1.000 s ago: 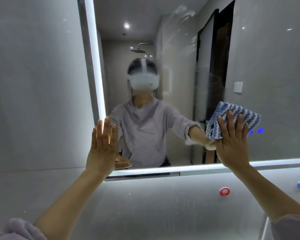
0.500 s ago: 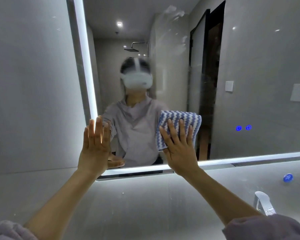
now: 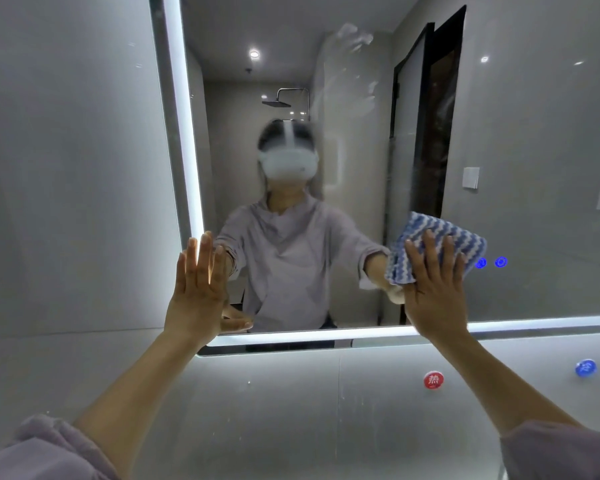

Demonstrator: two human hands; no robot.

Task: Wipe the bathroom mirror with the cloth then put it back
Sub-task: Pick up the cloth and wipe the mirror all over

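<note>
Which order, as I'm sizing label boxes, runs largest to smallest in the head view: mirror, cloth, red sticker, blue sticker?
1. mirror, by far the largest.
2. cloth, pressed to the glass under the right hand.
3. red sticker and blue sticker: about alike, so not ranked.

Glossy pale grey wall tiles [image 3: 66,168] fill the left side and the band below. A white light strip [image 3: 185,133] glows up along them. Low on the right wall sit a round red label [image 3: 433,380] and a round blue label [image 3: 585,368], well apart.
</note>
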